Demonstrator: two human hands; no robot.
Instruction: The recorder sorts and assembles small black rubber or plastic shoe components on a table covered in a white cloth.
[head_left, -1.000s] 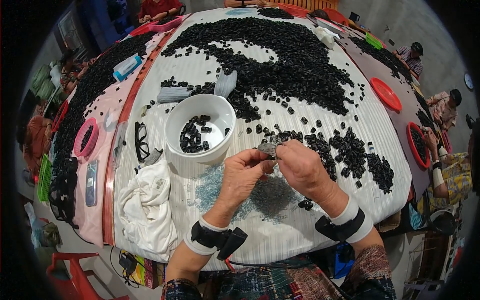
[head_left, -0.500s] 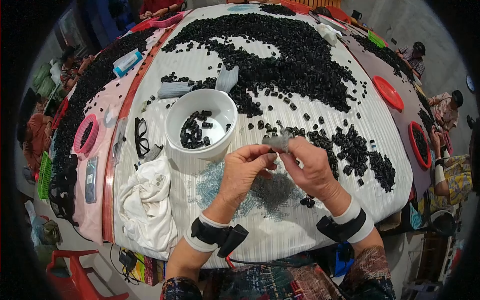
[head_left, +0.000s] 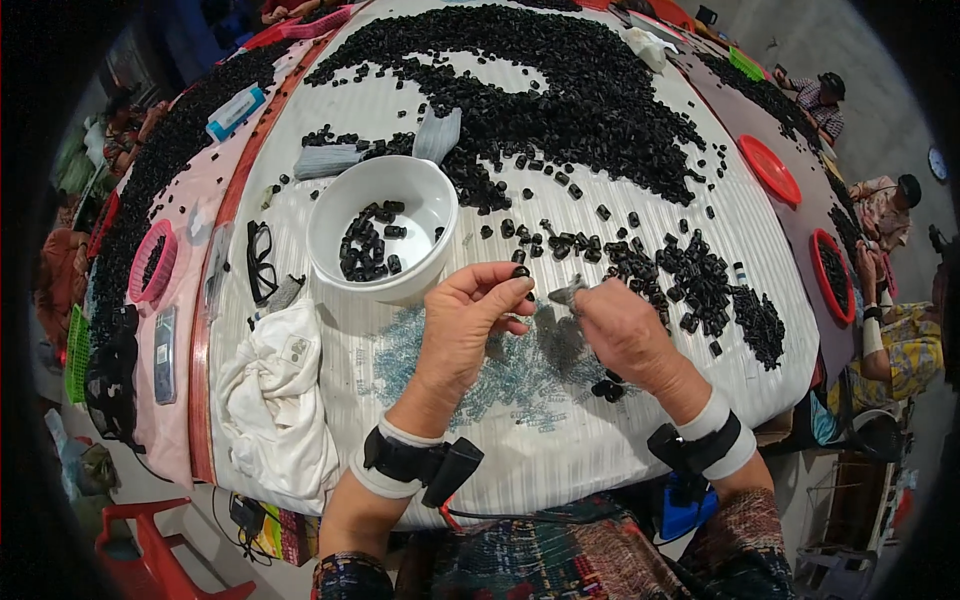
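Observation:
My left hand [head_left: 470, 322] pinches a small black cylindrical part [head_left: 521, 271] between thumb and fingertips, just right of the white bowl [head_left: 432, 200]. That bowl has several similar black parts [head_left: 368, 240] at its bottom. Close by on the right, my right hand [head_left: 632, 330] is closed, with a piece of grey fabric [head_left: 566, 293] at its fingertips. Whether the fabric is worn or held, and what else those fingers grip, I cannot tell. Beneath both hands lies a spread of small thin metal springs [head_left: 500, 385] on the striped white table cover [head_left: 560, 480].
A large heap of black parts [head_left: 570, 110] covers the far table; smaller piles [head_left: 700, 285] lie right of my hands. Glasses [head_left: 261, 262] and a white cloth [head_left: 275, 400] sit at left. Red trays [head_left: 768, 170] stand on the right. Other people work along both sides.
My hands, close together before, have drawn apart. The black part now shows plainly in my left fingertips. The whole view has shifted a little.

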